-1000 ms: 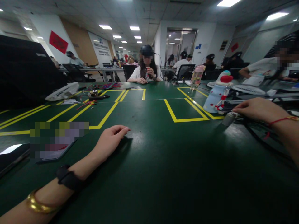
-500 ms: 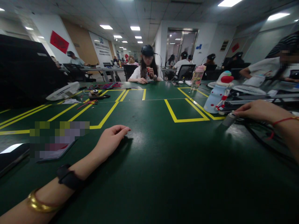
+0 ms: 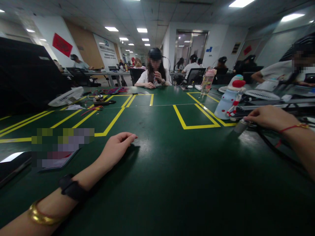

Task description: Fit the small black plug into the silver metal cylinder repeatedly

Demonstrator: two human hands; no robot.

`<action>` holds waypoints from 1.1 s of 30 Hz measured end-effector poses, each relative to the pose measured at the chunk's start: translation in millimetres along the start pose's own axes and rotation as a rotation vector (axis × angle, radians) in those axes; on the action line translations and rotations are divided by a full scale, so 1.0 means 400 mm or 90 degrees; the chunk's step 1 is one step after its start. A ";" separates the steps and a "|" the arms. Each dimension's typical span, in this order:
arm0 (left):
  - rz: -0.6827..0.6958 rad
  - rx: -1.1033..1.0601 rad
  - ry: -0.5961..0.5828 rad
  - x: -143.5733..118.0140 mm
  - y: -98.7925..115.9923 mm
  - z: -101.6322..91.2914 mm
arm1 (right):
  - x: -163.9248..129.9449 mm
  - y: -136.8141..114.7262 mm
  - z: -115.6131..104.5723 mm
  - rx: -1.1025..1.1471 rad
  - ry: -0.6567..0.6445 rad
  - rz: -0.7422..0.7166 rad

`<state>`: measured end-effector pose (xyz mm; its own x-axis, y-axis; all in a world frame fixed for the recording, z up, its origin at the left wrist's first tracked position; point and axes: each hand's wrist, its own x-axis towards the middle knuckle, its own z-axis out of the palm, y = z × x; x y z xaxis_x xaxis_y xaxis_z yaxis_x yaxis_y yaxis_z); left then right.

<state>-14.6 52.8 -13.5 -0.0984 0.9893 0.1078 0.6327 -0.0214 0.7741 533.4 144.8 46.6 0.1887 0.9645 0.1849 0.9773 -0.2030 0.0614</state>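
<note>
Head view shows two hands on one green counter [image 3: 172,170]. At nine o'clock the left hand [image 3: 115,149] lies palm down, fingers loosely curled, gripping nothing. At three o'clock the right hand [image 3: 267,117] reaches forward, fingers closed around one small grey cylinder [image 3: 240,126] lying tilted on the counter, just beside one snowman-shaped bottle [image 3: 230,98] and one black cable [image 3: 275,147].
</note>
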 end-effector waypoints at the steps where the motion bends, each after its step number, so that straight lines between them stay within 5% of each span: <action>1: -0.002 0.000 0.001 0.000 0.000 0.000 | 0.002 0.002 0.002 0.000 -0.024 0.006; 5: -0.005 -0.005 -0.007 0.000 -0.001 0.000 | -0.006 -0.008 -0.011 0.020 -0.116 -0.003; 16: 0.002 -0.008 -0.012 0.000 -0.002 -0.001 | -0.053 -0.065 -0.052 0.023 -0.140 0.033; 21: 0.001 -0.004 -0.010 0.001 -0.001 0.000 | -0.069 -0.116 -0.050 0.015 -0.087 -0.017; 25: 0.002 -0.002 0.001 0.001 0.000 0.003 | -0.143 -0.244 -0.071 0.212 -0.038 -0.183; 33: -0.019 -0.004 0.000 0.000 0.002 0.001 | -0.425 -0.564 -0.058 0.566 -0.037 -0.556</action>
<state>-13.8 52.8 -13.0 -0.1179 0.9894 0.0846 0.6244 0.0076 0.7810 278.5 22.9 24.1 -0.5744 0.7296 0.3712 0.4997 0.6717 -0.5470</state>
